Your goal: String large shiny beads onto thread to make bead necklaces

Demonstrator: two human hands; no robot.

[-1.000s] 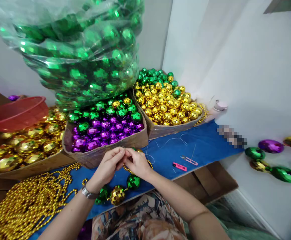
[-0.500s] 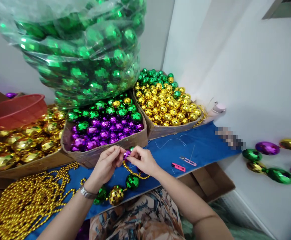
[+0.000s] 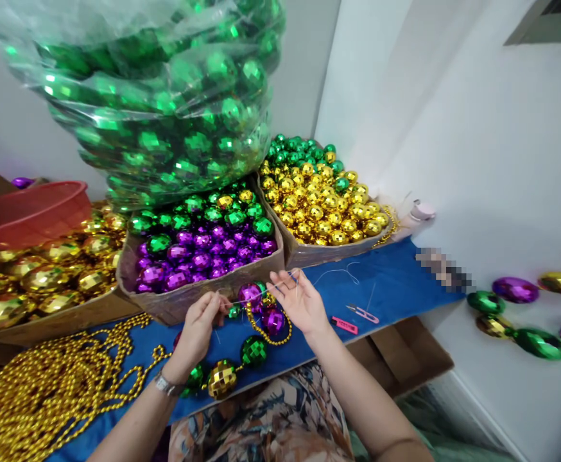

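My left hand (image 3: 202, 324) pinches a thin pale thread (image 3: 242, 300) in front of the middle box. The thread runs right, past a shiny purple ball (image 3: 250, 293), to my right hand (image 3: 297, 300). That hand is palm up with its fingers spread, and the thread lies across them. Whether any fingers grip it is hard to tell. Beneath the hands, a gold bead strand (image 3: 262, 335) curves by another purple ball (image 3: 273, 321). A green ball (image 3: 253, 351) and a gold ball (image 3: 223, 378) lie strung together at the table edge.
Boxes of purple and green balls (image 3: 203, 247) and gold balls (image 3: 321, 205) line the back, under a bulging clear bag (image 3: 179, 109). Gold bead strands (image 3: 59, 391) heap at left. Pink-handled snips (image 3: 363, 313) and a pink cutter (image 3: 344, 325) lie on the blue cloth (image 3: 391, 282).
My hands have moved apart from the purple ball they were both pinching. The right hand has opened and turned palm up; the thread now stretches between the hands.
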